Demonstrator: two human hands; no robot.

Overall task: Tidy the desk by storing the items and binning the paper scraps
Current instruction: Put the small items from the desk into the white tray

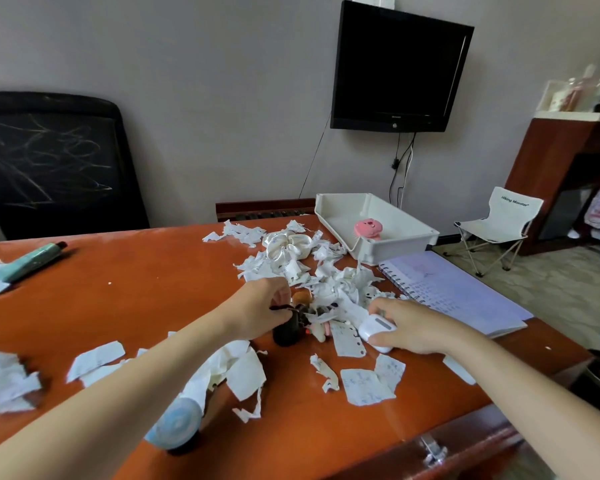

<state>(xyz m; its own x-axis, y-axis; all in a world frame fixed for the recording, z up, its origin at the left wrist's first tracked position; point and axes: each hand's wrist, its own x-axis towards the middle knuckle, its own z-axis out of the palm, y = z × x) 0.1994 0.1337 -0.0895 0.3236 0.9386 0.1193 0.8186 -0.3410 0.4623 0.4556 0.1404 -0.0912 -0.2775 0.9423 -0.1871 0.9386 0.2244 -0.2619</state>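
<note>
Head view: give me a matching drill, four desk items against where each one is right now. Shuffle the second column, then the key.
Items
1. pink brush
2. white earbud case
3. teal marker
4. spiral notebook

Places
A. far left of the desk, beside a paper scrap
B. under the right hand
C. inside the white tray
D. open on the desk's right edge, in front of the tray

Pairs: 1-C, 2-B, 3-A, 4-D
</note>
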